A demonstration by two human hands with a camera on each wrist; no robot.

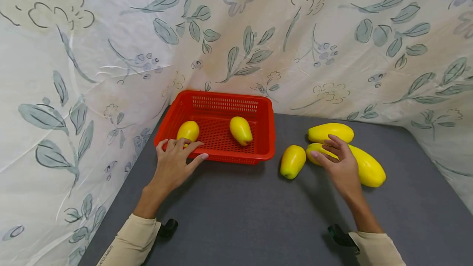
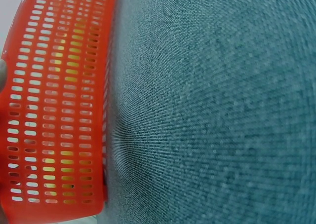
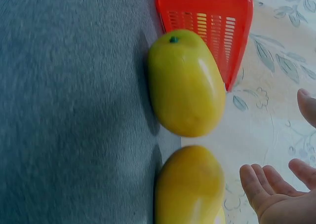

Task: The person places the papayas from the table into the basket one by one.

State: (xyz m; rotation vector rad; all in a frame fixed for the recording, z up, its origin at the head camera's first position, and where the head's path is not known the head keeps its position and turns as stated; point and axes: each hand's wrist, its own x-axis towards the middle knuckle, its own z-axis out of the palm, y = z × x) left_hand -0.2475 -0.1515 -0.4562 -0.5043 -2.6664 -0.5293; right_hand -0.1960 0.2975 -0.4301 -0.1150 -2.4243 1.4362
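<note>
My left hand (image 1: 173, 165) holds the front left rim of a red plastic basket (image 1: 218, 156), its fingers over the edge. A yellow mango (image 1: 189, 129) lies inside, close to those fingers. Further right in the basket is a second mango (image 1: 241, 130). My right hand (image 1: 341, 167) hovers with nothing in it, its fingers loosely bent, over a group of yellow mangoes. Below it lie a partly covered mango (image 1: 314, 154) and a large one (image 1: 369, 169). Behind them is another mango (image 1: 330, 131), and to their left a single mango (image 1: 292, 161), with a green stem mark in the right wrist view.
The basket and fruit are on a dark grey cloth-covered table (image 1: 240, 216). A floral curtain (image 1: 295, 52) hangs behind the table and along its left and right sides. In the left wrist view, the basket's slotted wall (image 2: 59, 105) rises from the tabletop.
</note>
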